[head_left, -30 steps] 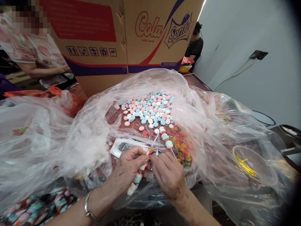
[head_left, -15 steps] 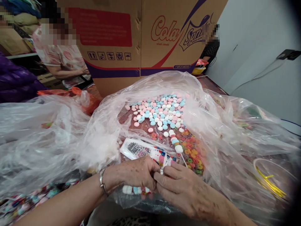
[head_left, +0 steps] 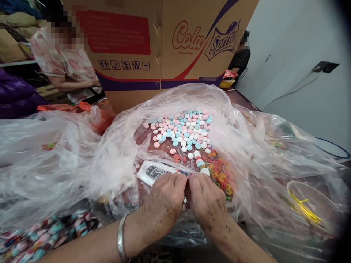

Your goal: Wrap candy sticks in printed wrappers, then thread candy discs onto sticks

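My left hand (head_left: 166, 199), with a silver bangle (head_left: 121, 239) at its wrist, is closed with the knuckles up. My right hand (head_left: 208, 199) is closed right beside it, thumbs and forefingers meeting. Whatever they pinch is almost covered; only a small whitish bit shows between them. Just beyond lies a white printed wrapper (head_left: 152, 171), partly behind my fingers. A short row of threaded candies (head_left: 201, 165) rests past my right fingers. Farther back are loose pink, blue and white candies (head_left: 179, 139), with colourful ring candies (head_left: 221, 177) at their right.
Clear plastic sheeting (head_left: 115, 168) surrounds the candies. A tall cardboard box (head_left: 131, 86) stands behind. Wrapped sweets (head_left: 44, 235) lie lower left, and yellow ties (head_left: 305, 208) lie at right. A person (head_left: 64, 69) is at the back left, another (head_left: 242, 58) behind the box.
My hands have turned knuckles up and drawn level, thumbs together. The row of white, blue and red candies seen below my left hand is now hidden. The view has shifted slightly.
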Action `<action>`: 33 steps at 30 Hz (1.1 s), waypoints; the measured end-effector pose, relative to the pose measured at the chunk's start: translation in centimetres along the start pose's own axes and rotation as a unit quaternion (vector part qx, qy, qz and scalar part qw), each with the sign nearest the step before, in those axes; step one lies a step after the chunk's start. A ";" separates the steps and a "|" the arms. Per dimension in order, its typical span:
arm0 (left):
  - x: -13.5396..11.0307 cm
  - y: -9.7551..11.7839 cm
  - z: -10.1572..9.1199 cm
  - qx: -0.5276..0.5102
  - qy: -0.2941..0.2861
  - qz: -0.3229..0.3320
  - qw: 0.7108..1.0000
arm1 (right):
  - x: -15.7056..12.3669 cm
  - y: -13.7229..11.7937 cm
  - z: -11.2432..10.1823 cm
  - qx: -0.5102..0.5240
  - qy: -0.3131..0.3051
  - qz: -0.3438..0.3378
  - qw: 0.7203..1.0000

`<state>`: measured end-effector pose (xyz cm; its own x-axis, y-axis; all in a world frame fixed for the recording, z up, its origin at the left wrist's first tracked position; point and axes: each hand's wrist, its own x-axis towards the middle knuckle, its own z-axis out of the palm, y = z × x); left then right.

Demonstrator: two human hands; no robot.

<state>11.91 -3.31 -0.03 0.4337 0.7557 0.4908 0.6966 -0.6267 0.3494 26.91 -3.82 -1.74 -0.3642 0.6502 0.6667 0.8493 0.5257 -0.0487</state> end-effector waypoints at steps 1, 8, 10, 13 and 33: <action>-0.3 0.2 0.2 0.015 0.059 0.022 0.998 | 0.4 0.3 0.4 0.024 0.017 0.040 0.999; -1.8 0.8 -0.2 -0.385 -0.007 -0.256 0.886 | 2.0 -0.7 -0.6 0.305 0.050 0.268 0.912; -1.0 0.1 -1.4 -0.509 0.009 -0.333 0.793 | 2.0 -1.7 -1.2 0.338 0.048 0.256 0.904; 0.5 -1.2 -4.0 -0.621 0.060 -0.217 0.750 | 2.0 -2.5 -1.6 0.399 0.031 0.269 0.876; -5.8 -2.9 -6.9 -0.550 0.145 -0.411 0.712 | 1.1 -4.7 -1.3 0.530 -0.200 0.259 0.782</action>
<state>3.43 -7.24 1.64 -0.1088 0.9822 -0.1530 -0.2921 0.1155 0.9494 23.02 -6.25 0.15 -0.3465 0.9348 0.0784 0.2052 0.1571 -0.9660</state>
